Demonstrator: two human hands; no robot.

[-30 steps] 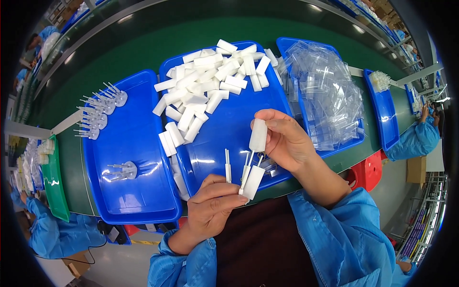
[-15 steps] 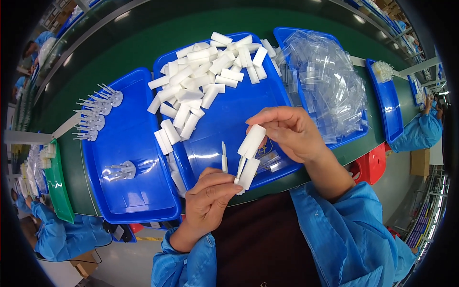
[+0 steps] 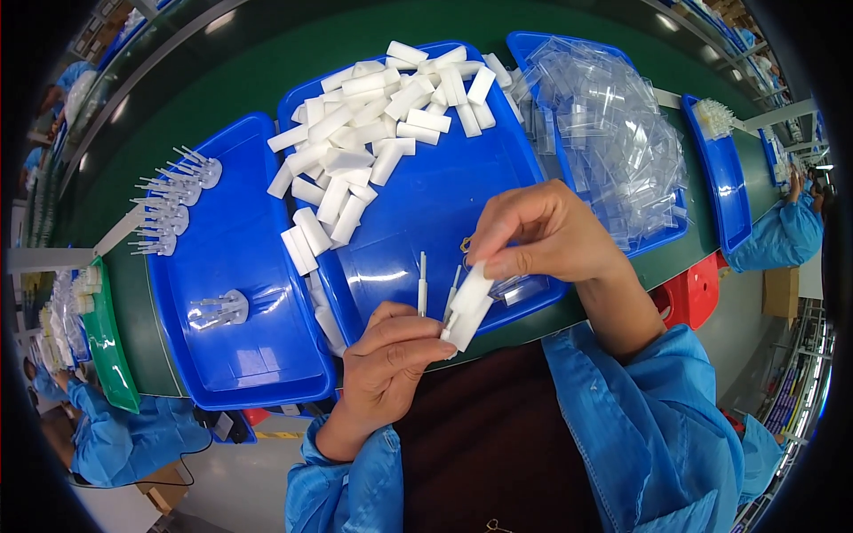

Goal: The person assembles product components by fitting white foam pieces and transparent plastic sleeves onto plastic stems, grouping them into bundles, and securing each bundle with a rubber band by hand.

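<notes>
In my left hand (image 3: 384,371), pinched between thumb and fingers, is a white pronged holder (image 3: 422,286); its base is mostly hidden by the fingers. Bare prongs stand up from it. A white foam block (image 3: 474,322) sits on the holder at its right side. My right hand (image 3: 546,238) grips the upper end of another white foam block (image 3: 468,289) between thumb and fingers. That block is tilted, its lower end down over a prong and close beside the first block. The exact fit at its lower end is hidden.
A blue tray (image 3: 400,218) holds a heap of white foam blocks (image 3: 360,133). To its left, another blue tray (image 3: 218,364) carries several pronged holders (image 3: 171,213). Clear plastic pieces (image 3: 604,142) fill a tray on the right. Beyond it stands a red stool (image 3: 689,298).
My right hand has brought its foam block down onto the holder, beside the other block. My left hand has stayed nearly in place. The view has shifted slightly.
</notes>
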